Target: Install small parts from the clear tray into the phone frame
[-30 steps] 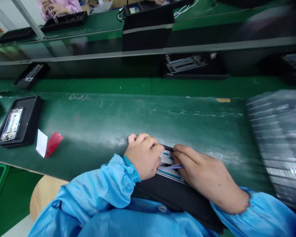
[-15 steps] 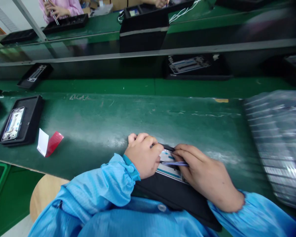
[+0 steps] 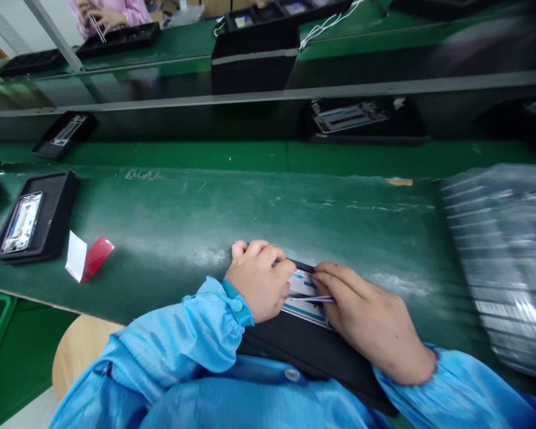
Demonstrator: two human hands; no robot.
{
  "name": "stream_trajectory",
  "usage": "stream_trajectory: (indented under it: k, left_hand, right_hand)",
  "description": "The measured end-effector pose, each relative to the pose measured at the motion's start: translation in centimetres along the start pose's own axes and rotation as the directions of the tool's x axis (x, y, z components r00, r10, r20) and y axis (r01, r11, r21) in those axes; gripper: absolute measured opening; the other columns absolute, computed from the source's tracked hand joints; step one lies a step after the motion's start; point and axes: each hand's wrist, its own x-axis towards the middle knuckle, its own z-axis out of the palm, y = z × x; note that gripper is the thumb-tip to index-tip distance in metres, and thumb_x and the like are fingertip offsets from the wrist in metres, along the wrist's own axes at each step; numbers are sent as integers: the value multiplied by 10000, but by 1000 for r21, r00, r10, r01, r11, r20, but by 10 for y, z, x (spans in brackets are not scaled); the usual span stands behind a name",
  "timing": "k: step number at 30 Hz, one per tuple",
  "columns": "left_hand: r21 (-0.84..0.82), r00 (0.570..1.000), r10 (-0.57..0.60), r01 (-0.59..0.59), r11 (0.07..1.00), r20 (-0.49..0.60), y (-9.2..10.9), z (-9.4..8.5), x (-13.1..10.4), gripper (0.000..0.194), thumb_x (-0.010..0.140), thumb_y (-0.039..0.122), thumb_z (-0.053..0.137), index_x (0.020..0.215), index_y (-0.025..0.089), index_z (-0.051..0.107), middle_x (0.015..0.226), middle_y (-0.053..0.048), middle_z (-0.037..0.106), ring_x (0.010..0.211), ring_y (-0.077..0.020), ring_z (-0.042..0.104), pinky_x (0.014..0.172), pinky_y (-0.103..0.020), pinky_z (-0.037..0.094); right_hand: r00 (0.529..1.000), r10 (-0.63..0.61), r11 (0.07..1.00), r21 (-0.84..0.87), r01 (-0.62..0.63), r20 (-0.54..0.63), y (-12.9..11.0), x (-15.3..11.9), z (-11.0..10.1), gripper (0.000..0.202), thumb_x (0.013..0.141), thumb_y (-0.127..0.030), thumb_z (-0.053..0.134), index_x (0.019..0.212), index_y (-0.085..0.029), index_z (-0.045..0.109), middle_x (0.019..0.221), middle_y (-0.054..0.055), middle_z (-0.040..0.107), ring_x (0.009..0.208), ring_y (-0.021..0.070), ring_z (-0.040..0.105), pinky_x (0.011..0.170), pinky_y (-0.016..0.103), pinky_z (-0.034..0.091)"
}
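Hands, left point(image 3: 259, 280) and right point(image 3: 366, 319), together over half-hidden phone frame point(image 3: 304, 298), thin strip point(image 3: 310, 299) pinched, grip unclear.

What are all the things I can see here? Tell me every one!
Black tray: one, black, under both hands at the near edge.
Phone frame: one, white and blue, in that tray.
Thin tool: one, pale, at the right hand's fingers.
Tray with phone frame: one, black, far left on the belt.
Conveyor belt: one, dark green.
Folded card: one, red and white, left.
Plastic trays: stack, clear, right.
Black box: one, upper shelf.
Co-worker's hands: top left, pink sleeves.
Left hand: on the tray.
Right hand: on the tray.
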Motion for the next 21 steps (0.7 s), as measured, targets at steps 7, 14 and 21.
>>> stream_trajectory:
  k: [7, 14, 21]
  left_hand:
    - [9, 1000, -5, 5, 1000, 0, 0, 0, 0, 156, 985, 257, 640, 1123, 243, 711, 1367, -88, 692, 1334, -329, 527, 979, -541, 392]
    - [21, 1000, 2, -1, 1000, -11, 1, -1, 1, 177, 1023, 299, 602, 1147, 238, 714, 1341, -94, 702, 1329, -328, 530, 977, -547, 391]
    - [26, 1000, 6, -5, 1000, -28, 0, 0, 0, 187, 1023, 306, 606, 1154, 232, 716, 1336, -103, 703, 1317, -324, 541, 970, -531, 386]
  right_hand:
    - [999, -28, 1000, 1, 28, 33, 0, 2, -1, 290, 983, -105, 514, 1163, -156, 735, 1224, 113, 787, 902, 225, 767, 760, 352, 616]
    - [997, -60, 996, -64, 63, 57, -9, -12, -9, 459, 911, -50, 481, 1286, -117, 737, 1337, 162, 759, 1060, 287, 768, 847, 407, 639]
    - [996, -59, 996, -60, 64, 72, -10, -9, -11, 521, 857, -28, 494, 1319, -119, 718, 1405, 169, 728, 1067, 295, 762, 853, 411, 642]
